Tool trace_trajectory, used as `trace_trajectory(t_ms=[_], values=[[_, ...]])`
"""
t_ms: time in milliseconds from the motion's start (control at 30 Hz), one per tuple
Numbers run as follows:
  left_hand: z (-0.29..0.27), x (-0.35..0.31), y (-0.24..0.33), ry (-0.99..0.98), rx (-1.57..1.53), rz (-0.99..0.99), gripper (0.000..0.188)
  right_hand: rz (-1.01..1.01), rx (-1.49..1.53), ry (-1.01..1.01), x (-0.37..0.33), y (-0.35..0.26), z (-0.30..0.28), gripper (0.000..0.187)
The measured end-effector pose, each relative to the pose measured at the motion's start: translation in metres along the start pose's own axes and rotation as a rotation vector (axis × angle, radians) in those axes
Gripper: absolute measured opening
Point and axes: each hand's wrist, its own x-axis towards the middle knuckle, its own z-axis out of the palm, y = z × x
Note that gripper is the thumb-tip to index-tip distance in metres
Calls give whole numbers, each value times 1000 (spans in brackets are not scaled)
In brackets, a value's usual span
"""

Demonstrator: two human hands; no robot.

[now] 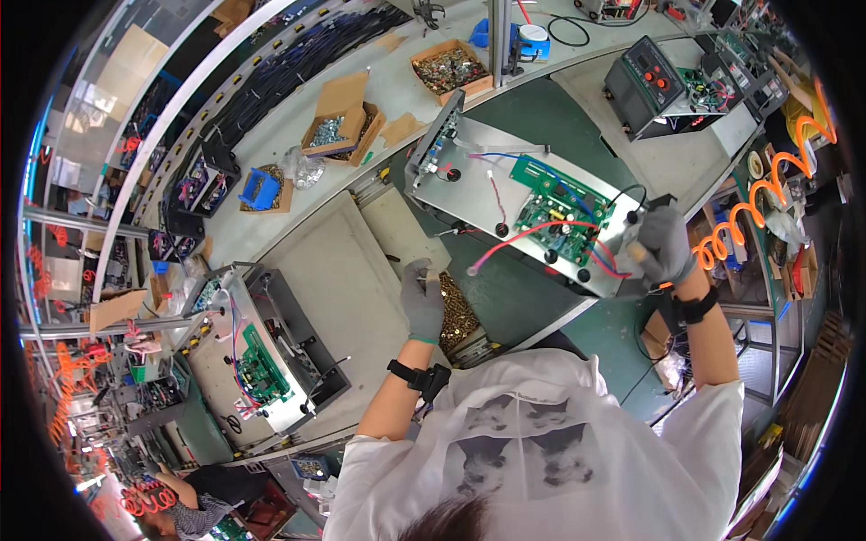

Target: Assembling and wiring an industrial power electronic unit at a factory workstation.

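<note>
In front of me lies a flat metal chassis plate [478, 185], tilted across the bench, with an upright front panel at its far left end. A green circuit board [564, 212] sits on it, with red and blue wires running over it. My right hand [666, 245], in a grey glove, is closed at the plate's near right end; what it grips is hidden by the fingers. My left hand [421, 298], also gloved, is beside a box of brass-coloured screws [458, 316]. Its fingers are curled together, and anything between them is too small to make out.
A second open chassis [289, 338] lies at the left. Another unit with red knobs [645, 77] stands at the far right. Cardboard boxes of small parts [449, 68] and a blue tray [260, 189] line the far shelf. An orange coiled hose [762, 198] hangs at right.
</note>
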Motion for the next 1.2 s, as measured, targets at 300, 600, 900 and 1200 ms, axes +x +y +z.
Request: trace_trajectory(t_ms=[300, 600, 900, 1200], values=[[56, -21, -28, -463, -201, -113, 24, 132, -439, -127, 6, -15, -6, 17], [91, 4, 30, -247, -213, 142, 27, 559, -506, -220, 5, -101, 96, 22], [113, 33, 52, -398, 59, 218, 32, 766, -653, -188, -8, -88, 163, 32], [131, 50, 59, -533, 239, 117, 30, 517, -554, -177, -3, -88, 133, 24]])
